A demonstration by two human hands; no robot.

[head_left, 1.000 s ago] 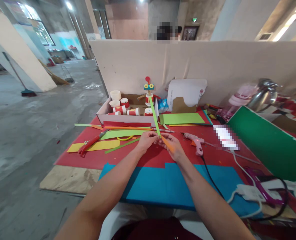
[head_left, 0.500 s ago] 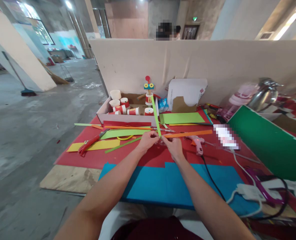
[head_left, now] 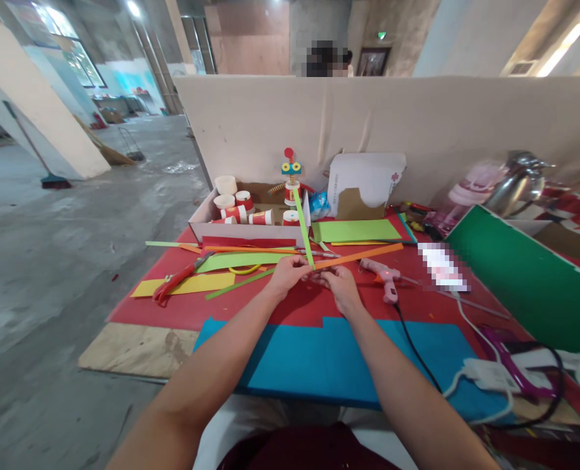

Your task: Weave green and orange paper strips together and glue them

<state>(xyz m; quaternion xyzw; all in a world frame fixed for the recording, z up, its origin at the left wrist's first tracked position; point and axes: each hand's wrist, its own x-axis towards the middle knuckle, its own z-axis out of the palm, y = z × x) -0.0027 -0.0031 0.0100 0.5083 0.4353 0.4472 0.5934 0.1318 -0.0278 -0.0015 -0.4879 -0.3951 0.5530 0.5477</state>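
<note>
A light green paper strip and an orange paper strip meet at their ends, nearly at right angles. My left hand pinches them at that corner. The green strip points away from me and the orange one to the right. My right hand is closed at the same corner, its fingertips just below the orange strip; its exact grip is partly hidden. To the right lies a pink glue gun. Left of my hands are red-handled scissors, a yellow paper strip and a darker green strip.
Behind my hands, a cardboard box holds several paper cups and a cup figure. Green paper sheets lie right of it. Blue paper covers the near edge. A green board, cables and a power strip crowd the right.
The orange strip's free end has swung away from me and slightly left. My right fingers have shifted to below the strip, while my left hand stays almost in place.
</note>
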